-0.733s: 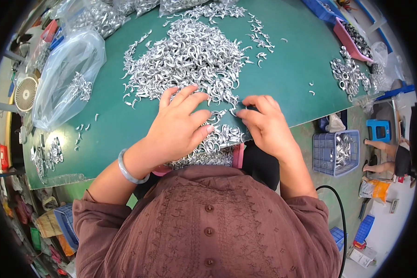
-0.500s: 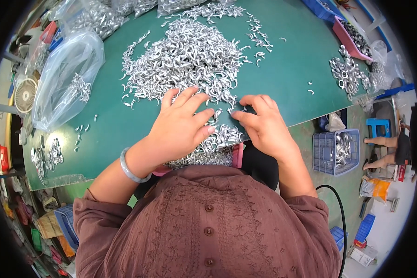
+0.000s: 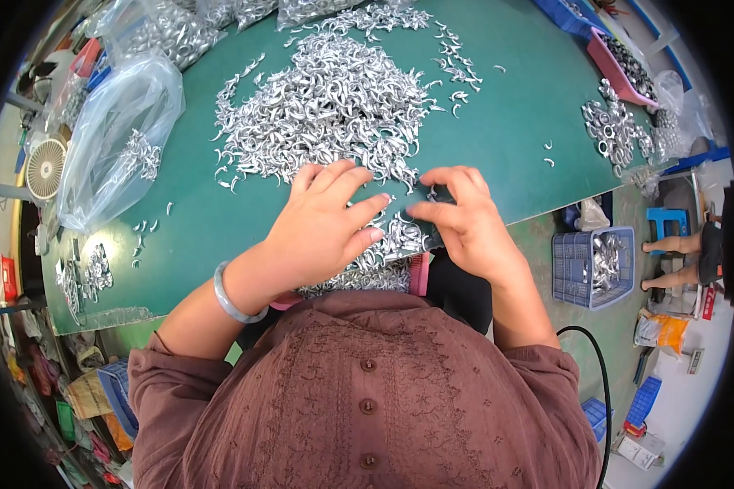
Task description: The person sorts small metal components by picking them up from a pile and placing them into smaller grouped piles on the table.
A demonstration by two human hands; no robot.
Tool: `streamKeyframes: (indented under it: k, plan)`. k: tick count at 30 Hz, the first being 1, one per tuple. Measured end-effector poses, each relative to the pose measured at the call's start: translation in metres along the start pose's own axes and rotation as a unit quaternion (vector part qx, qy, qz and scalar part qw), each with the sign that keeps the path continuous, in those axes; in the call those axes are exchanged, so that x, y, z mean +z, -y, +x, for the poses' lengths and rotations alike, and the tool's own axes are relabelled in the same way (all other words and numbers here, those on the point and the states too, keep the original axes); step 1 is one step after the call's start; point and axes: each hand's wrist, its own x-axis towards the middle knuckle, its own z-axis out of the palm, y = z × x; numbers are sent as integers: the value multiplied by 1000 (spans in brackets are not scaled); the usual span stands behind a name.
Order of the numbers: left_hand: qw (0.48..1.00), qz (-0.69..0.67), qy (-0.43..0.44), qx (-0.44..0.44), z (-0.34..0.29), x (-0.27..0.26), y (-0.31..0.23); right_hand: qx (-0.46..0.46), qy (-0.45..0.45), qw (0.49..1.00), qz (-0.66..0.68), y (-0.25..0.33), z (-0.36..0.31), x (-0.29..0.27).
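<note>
A large heap of small curved silver metal pieces [image 3: 326, 98] lies on the green table [image 3: 506, 138]. At its near edge is my left hand [image 3: 314, 220], palm down, with its fingers apart and slightly bent. My right hand [image 3: 469, 220] faces it, forefinger and thumb parted, its other fingers hidden below. One small piece [image 3: 432, 195] shows between those two fingers, not visibly gripped. Between my hands a smaller group of pieces [image 3: 401, 236] lies at the table's front edge. Below that edge, a pink container [image 3: 420, 273] full of such pieces sits against me.
A clear plastic bag [image 3: 122, 147] with some pieces lies at the left, near a fan [image 3: 46, 167]. Ring-shaped metal parts [image 3: 616, 126] and a pink tray [image 3: 616, 69] are at the far right. A blue-grey crate [image 3: 593, 269] stands on the floor at the right.
My left hand has drawn slightly nearer to me and to the right, its fingers more bent. My right hand's forefinger and thumb have shifted slightly, and a piece now shows between them.
</note>
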Motion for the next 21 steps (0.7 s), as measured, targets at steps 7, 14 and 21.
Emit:
streamKeyframes:
  k: [7, 14, 21]
  plan:
    - [999, -26, 23, 17, -2, -5, 3, -5, 23, 999, -43, 0, -2, 1]
    - [999, -23, 24, 8, 5, -4, 3, 33, -15, 998, -48, 4, 6, 5]
    - [999, 43, -4, -12, 14, 1, 3, -3, 13, 1000, -14, -2, 6, 0]
